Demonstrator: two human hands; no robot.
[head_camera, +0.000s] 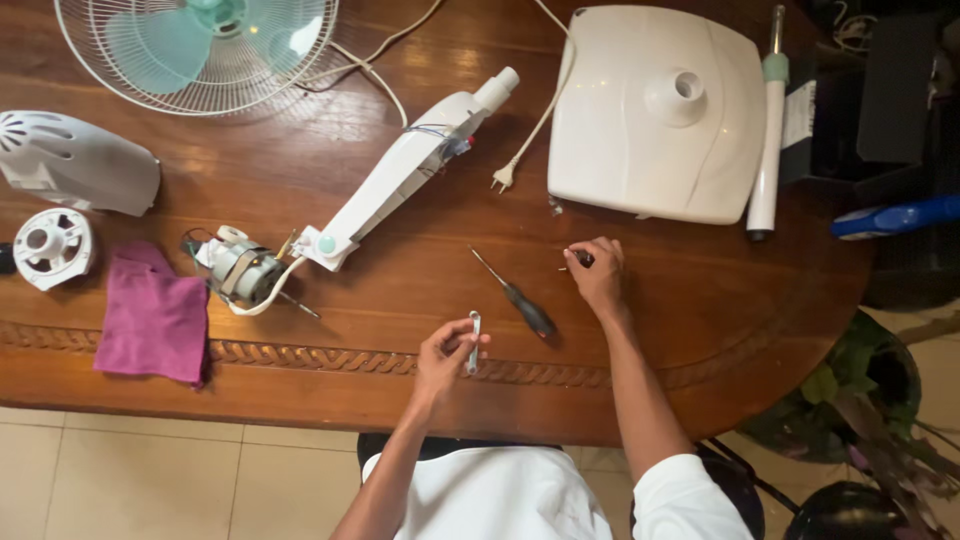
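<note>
Wooden table (700, 310) carries everything. Biggest piece: white fan base (655, 130) at far right, with a white pole (768, 150) lying along its right edge. Fan grille (195, 45) with pale green blades at far left. White neck housing (400, 180) runs diagonally across the middle, wired to the bare motor (240, 270) at its lower end. White rear motor cover (75, 165) at left edge, a round white cap (50, 245) below it. Pink cloth (155, 315) sits near the front edge, just left of the motor. Power plug (503, 178) lies between housing and base.

Screwdriver (515, 295), dark handle, lies flat between my hands, untouched.

My left hand (445, 355) pinches a small flat metal bracket (474, 342), held upright over the table's front edge.

My right hand (600, 275) rests on the table past the screwdriver, fingertips closed on something small and dark (583, 258), probably a screw, too small to confirm.
</note>
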